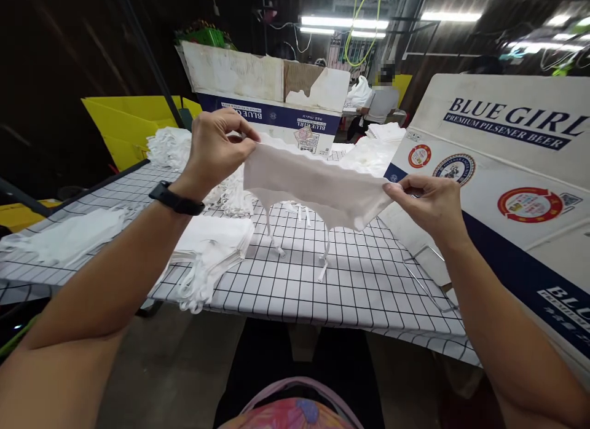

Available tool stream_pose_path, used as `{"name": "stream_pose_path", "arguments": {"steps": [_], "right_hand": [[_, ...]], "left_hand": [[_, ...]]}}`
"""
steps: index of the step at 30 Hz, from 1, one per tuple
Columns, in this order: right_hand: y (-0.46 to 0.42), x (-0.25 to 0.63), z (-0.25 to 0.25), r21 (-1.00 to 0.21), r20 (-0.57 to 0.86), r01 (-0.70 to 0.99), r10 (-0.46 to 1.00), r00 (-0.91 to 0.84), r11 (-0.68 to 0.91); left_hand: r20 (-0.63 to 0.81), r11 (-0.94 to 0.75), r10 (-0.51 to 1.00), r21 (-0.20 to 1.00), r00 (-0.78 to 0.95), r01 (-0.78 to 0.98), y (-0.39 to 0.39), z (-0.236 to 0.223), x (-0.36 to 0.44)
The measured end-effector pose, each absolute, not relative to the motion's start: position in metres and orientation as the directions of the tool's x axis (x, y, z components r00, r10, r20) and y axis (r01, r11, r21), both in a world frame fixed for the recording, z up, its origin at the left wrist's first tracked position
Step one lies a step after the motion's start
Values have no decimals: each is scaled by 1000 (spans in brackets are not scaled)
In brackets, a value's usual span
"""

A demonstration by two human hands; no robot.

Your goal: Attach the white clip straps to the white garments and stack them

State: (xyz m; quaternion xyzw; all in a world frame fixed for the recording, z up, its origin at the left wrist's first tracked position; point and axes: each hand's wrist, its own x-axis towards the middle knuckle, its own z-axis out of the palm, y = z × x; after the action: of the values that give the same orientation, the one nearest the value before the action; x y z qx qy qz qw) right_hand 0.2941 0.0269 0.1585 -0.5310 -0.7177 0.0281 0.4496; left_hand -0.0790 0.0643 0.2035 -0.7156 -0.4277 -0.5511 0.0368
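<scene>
A white garment with thin straps [313, 180] is stretched out in the air above the table, its straps hanging downward. My left hand [219, 143] pinches its upper left corner between thumb and fingers. At the opposite end, my right hand [428, 201] pinches the right corner, lower than the left one. Under my left forearm lies a neat stack of similar white garments [221, 235], their straps trailing over the table's front edge. More white pieces [69, 232] lie flat farther left.
A black-and-white checked cloth covers the table [286, 294]. Blue Girl beer cartons stand at the back [271, 103] and right [507, 146]. A bent wire frame [426, 281] lies by the right carton. White heaps [170, 147] sit behind; a person [382, 100] sits farther off.
</scene>
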Motion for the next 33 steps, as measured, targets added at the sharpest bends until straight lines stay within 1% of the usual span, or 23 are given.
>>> {"name": "stream_pose_path", "arguments": {"steps": [2,5,8,11,15,19,23,27,33], "right_hand": [[29,293,156,-557,574,713,818,-39,425],[33,293,153,-576,551,710,834,-30,406],[36,292,155,-608,565,697,824,43,381],[38,290,161,-665,566,644,818,106,377],[42,290,168,-710,589,573,791,165,410],[45,295,171,-715,614,509,779,126,480],[41,300,175,-745,552,513,826,114,427],[32,298,187,-776,568,441,803,180,450],[11,297,204,-729,661,426,712,236,536]], "left_hand": [[830,-634,557,405,25,659,64,206,-79],[836,-621,548,395,14,677,64,207,-82],[837,-612,547,400,1,682,66,208,-85],[828,-608,560,425,-16,670,67,208,-86],[810,-601,584,466,-41,649,70,209,-84],[815,-615,577,477,-53,628,70,206,-83],[791,-603,611,494,-35,627,69,202,-85],[813,-630,582,467,-21,621,67,208,-83],[874,-689,487,379,7,618,58,218,-76]]}}
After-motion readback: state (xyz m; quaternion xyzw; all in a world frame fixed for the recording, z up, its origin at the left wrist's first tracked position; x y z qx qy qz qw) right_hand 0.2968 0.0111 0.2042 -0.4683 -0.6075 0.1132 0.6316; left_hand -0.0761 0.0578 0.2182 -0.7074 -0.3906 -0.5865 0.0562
